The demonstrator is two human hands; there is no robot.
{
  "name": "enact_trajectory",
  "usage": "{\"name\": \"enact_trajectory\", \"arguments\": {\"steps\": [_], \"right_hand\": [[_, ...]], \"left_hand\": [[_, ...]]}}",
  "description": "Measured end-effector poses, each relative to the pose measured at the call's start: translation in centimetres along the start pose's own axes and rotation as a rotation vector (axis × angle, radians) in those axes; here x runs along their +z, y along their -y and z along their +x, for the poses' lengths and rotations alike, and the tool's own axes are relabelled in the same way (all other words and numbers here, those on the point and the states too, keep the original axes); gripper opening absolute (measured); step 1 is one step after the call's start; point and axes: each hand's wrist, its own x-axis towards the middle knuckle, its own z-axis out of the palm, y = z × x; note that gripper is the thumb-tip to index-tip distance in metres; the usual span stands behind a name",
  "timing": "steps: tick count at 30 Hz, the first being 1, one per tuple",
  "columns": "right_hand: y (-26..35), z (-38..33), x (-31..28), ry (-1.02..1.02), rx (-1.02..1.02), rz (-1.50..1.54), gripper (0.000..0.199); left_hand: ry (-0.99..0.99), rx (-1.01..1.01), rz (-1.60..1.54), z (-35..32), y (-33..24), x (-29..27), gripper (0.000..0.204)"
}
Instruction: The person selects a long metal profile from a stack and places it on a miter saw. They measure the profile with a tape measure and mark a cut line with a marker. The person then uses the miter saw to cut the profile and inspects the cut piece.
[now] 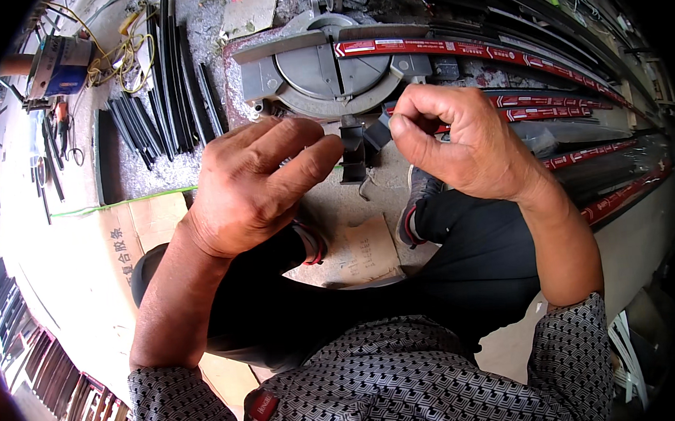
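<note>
My left hand point(251, 184) is raised in front of me, fingers curled and pressed together. Opposite it, my right hand point(462, 141) is closed with thumb and forefinger bent toward each other. Whatever either hand may pinch is too small or hidden to make out. In the gap between them a short black channel piece point(353, 156) shows, and a small dark block point(377, 133) beside my right fingertips; I cannot tell if the hands touch these. Beyond the hands stands a grey mitre saw base point(298, 96), with a long red-labelled black profile point(451, 48) lying across it.
Left of the saw lie several cut black strips point(176, 81), with a yellow cord point(127, 61) and a blue-and-white can point(65, 65) farther left. More red-labelled profiles point(622, 194) stretch along the right. Flattened cardboard point(368, 251) lies between my feet.
</note>
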Motion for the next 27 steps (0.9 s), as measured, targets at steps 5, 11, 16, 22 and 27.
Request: {"name": "enact_trajectory", "arguments": {"steps": [5, 11, 16, 22, 27], "right_hand": [[0.5, -0.1, 0.1, 0.095, 0.108, 0.013, 0.020], [0.1, 0.1, 0.4, 0.074, 0.122, 0.020, 0.022], [-0.6, 0.2, 1.3, 0.023, 0.109, 0.159, 0.026], [-1.0, -0.1, 2.1, 0.123, 0.269, 0.351, 0.028], [-1.1, 0.0, 2.5, 0.224, 0.367, 0.522, 0.034]], "left_hand": [[-0.019, 0.015, -0.025, 0.1, -0.2, 0.6, 0.039], [-0.024, 0.004, -0.039, 0.1, -0.3, 1.1, 0.036], [-0.019, -0.007, -0.039, 0.0, -0.4, 1.1, 0.035], [0.069, -0.037, 0.042, -0.3, -0.7, 0.9, 0.034], [0.107, -0.012, 0.034, 0.0, -1.2, 0.7, 0.035]]}}
